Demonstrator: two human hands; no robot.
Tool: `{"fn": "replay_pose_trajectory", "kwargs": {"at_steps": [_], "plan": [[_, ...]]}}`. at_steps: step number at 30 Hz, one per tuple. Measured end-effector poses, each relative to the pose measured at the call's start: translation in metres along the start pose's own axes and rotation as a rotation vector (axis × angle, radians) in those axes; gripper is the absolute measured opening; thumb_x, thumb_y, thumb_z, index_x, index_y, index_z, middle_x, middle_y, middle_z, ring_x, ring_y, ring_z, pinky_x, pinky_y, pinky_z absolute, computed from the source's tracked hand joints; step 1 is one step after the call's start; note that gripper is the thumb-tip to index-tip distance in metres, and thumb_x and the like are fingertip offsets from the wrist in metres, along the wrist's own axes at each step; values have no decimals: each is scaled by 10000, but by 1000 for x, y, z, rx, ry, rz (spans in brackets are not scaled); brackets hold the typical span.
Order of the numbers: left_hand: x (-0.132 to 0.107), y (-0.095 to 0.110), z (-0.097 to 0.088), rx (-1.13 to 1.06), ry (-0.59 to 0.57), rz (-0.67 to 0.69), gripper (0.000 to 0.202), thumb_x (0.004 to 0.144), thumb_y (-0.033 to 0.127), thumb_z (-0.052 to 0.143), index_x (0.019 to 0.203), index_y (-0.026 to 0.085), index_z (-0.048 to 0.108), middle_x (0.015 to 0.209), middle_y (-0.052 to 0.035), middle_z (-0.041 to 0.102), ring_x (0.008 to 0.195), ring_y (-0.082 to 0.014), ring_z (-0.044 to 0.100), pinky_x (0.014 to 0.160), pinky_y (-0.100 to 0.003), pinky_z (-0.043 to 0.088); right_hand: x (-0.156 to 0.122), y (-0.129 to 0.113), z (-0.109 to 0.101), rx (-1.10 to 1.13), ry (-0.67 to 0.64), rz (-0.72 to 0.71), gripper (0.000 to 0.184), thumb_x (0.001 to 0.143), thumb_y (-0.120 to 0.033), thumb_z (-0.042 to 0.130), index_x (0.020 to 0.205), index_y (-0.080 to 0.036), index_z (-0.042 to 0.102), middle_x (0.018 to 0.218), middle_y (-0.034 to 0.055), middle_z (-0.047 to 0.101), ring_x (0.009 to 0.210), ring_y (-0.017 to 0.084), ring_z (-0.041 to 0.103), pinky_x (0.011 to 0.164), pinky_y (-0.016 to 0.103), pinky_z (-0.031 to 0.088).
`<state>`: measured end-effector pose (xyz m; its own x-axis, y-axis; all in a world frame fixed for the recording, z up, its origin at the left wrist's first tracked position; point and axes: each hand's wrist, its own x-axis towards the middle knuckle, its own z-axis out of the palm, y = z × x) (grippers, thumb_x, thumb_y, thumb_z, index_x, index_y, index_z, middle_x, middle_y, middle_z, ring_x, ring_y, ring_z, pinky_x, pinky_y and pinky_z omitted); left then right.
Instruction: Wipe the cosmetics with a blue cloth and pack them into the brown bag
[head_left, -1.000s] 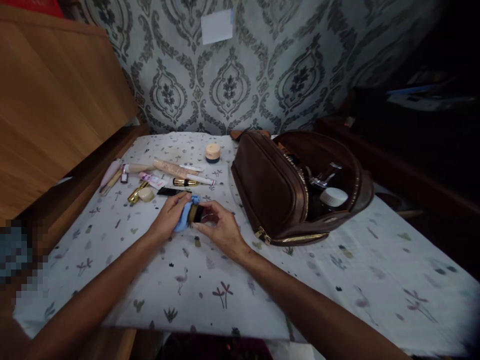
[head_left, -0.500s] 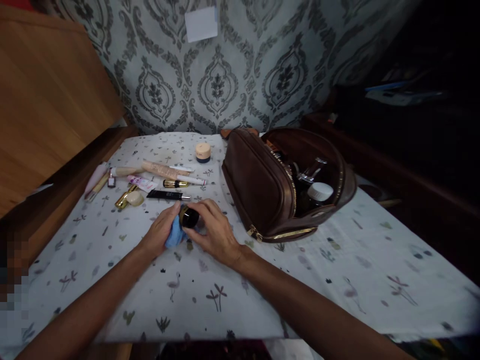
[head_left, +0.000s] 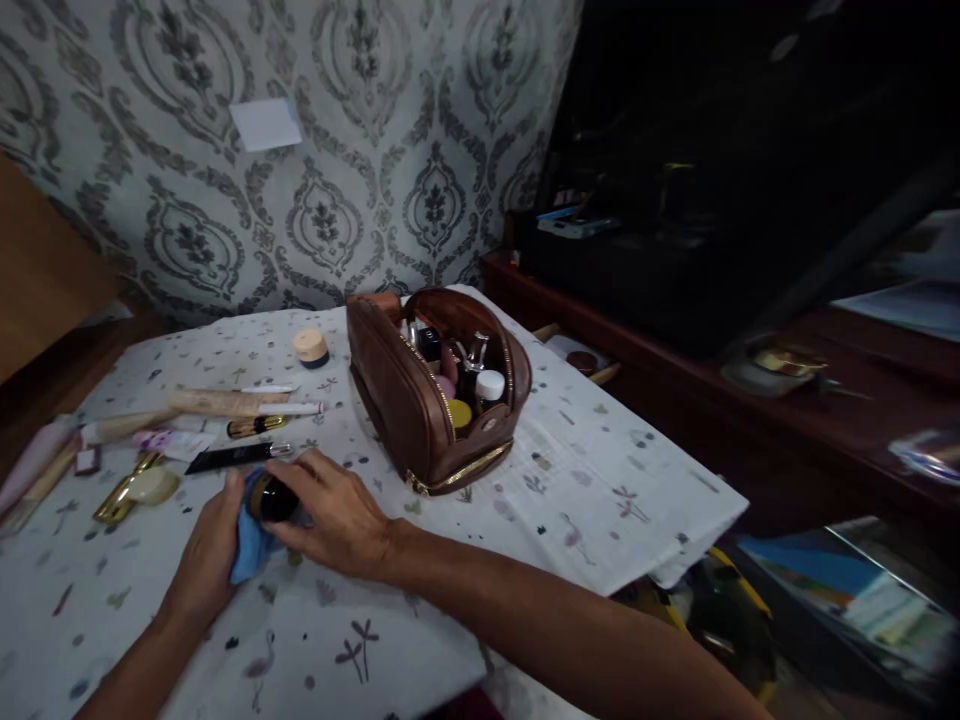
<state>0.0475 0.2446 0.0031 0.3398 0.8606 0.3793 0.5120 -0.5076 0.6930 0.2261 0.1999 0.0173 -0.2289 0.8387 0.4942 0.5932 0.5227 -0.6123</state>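
Note:
My left hand (head_left: 204,558) is closed on a blue cloth (head_left: 250,548), which it presses against the side of a small round black jar (head_left: 274,499). The fingers of my right hand (head_left: 339,516) grip the same jar from the right, just above the table. A black tube (head_left: 234,457) with a silvery end lies just beyond both hands. Beside it are a gold-and-black tube (head_left: 257,426) and, to the left, a cream-coloured round piece (head_left: 154,486) next to a gold tube (head_left: 124,495). An open brown cosmetic bag (head_left: 390,400) holding several bottles and jars stands to the right.
A beige-lidded jar (head_left: 310,347) stands near the back of the patterned tablecloth (head_left: 442,550). Several tubes and brushes, including a long beige tube (head_left: 217,402), lie at the left. A dark red cabinet (head_left: 645,410) borders the table's right side.
The view has swung to the right, bringing more of the cabinet into sight. Both hands still hold the jar and cloth together, in nearly the same place on the table.

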Motion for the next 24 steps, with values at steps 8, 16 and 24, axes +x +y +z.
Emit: {"fn": "replay_pose_trajectory", "kwargs": {"at_steps": [8,16,24], "plan": [[15,53,-5,-169,99,-208,379,905,542,526,822,194,650,700,-8,613,689,-163,591,598,-240,536,5,-5,-19,-95,52,-52,477,926,-367,597,1345,-173,478,1167,113,593,1021,214,617,827,332,576],[38,113,-1,1,180,6,272,919,459,504,781,240,587,663,22,553,636,-156,513,592,-268,465,6,-21,-82,-237,98,-57,383,960,-304,547,1312,-172,471,1140,112,581,1062,242,595,808,347,561],[41,118,16,166,309,294,238,921,400,511,1027,215,616,1011,-46,686,914,-229,654,832,-358,501,2,-26,-104,-141,194,56,250,861,-243,627,1086,-200,527,1042,58,541,944,219,603,794,361,558]]}}
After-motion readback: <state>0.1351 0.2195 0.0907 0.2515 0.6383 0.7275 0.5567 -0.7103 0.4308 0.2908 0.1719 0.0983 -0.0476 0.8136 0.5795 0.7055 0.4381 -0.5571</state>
